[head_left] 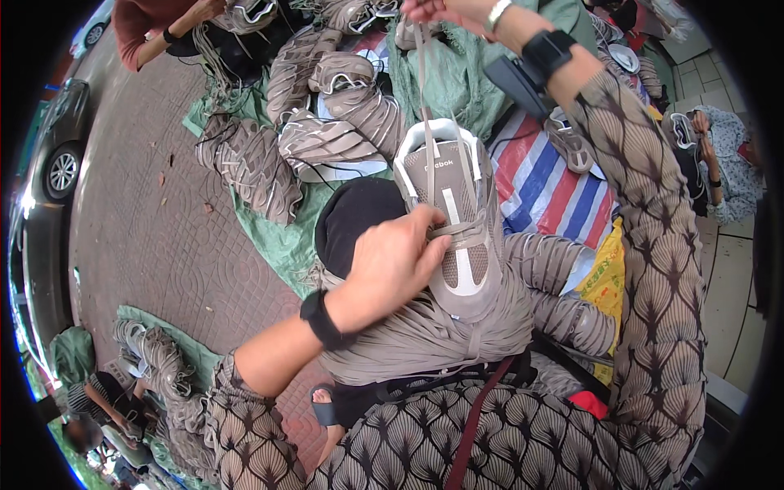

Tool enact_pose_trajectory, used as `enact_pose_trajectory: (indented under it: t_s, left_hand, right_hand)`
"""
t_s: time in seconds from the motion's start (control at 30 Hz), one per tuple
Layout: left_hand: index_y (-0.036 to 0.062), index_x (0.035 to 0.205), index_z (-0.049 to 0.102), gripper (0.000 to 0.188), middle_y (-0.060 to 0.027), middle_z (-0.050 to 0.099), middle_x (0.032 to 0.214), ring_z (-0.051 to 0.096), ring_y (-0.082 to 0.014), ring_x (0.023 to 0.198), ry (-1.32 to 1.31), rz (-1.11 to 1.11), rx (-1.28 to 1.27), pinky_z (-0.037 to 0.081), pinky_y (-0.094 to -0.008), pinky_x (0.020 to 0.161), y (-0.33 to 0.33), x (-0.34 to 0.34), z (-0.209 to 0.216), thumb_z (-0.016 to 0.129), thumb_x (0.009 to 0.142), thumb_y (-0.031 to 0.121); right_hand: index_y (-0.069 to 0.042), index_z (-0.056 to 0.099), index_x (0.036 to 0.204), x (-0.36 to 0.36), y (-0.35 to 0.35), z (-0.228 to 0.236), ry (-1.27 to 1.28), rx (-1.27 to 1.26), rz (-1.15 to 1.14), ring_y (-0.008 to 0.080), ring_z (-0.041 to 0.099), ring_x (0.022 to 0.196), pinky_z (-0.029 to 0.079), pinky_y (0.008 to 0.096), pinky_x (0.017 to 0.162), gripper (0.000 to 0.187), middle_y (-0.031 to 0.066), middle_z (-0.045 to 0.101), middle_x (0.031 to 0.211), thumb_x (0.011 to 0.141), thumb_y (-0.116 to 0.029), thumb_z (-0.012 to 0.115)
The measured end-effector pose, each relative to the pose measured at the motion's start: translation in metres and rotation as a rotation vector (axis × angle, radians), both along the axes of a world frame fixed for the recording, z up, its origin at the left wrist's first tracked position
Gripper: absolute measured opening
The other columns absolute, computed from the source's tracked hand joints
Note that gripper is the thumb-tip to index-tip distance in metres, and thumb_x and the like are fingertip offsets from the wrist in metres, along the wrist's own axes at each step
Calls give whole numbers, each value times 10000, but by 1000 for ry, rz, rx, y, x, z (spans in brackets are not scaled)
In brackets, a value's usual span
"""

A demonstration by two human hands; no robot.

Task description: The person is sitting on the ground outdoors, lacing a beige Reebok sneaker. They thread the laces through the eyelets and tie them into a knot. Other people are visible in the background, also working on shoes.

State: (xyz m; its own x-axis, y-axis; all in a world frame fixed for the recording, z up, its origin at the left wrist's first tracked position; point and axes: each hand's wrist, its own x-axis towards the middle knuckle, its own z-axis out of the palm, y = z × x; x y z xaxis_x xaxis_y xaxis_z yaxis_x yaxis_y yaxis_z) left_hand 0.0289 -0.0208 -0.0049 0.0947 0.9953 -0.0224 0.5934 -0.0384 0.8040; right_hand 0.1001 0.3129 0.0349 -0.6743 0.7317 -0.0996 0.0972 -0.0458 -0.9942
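A taupe sneaker upper (447,188) with white trim rests in front of me, its toe toward my lap. My left hand (400,253) is closed on the flat taupe lace (461,234), pinching it across the upper's middle. Far up at the top edge, my right hand (457,11) grips the long lace strands (423,82), which run taut up from the upper's opening. Its fingertips are partly cut off by the picture's edge. Under the upper lies a thick bundle of loose taupe laces (408,339) across my lap.
Stacks of nested sneaker uppers (339,143) lie ahead on green sacking (278,237). A striped sheet (547,188) and yellow bag (604,269) are at right. Other people's hands (204,10) work at the upper left and far right. Parked cars (61,167) line the left.
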Motion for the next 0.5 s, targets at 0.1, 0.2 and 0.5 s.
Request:
enact_pose_trajectory:
  t_s: [0.1,0.2,0.5]
  left_hand:
    - [17,925,652,207,-109,592,604,605,-265,562,110,-94,-105,473,-361,550,18,-8,-9,726,807,170]
    - [5,846,661,208,-84,586,588,584,-193,546,-10,-152,-239,460,-338,537,34,-12,-17,750,779,180]
    - [-20,833,660,130,-25,595,644,525,-46,622,-488,-123,-587,428,-239,551,42,-13,-20,706,861,98]
  right_hand:
    - [-45,609,901,15,-10,-19,2,12,127,165,652,648,541,302,596,297,93,673,792,1017,-267,450]
    - [-43,617,908,21,-27,-24,-32,-15,127,157,655,665,544,288,623,288,92,673,810,1014,-248,444]
    - [-43,625,890,26,-38,-17,68,-28,103,144,652,655,542,274,614,296,89,674,804,1006,-260,461]
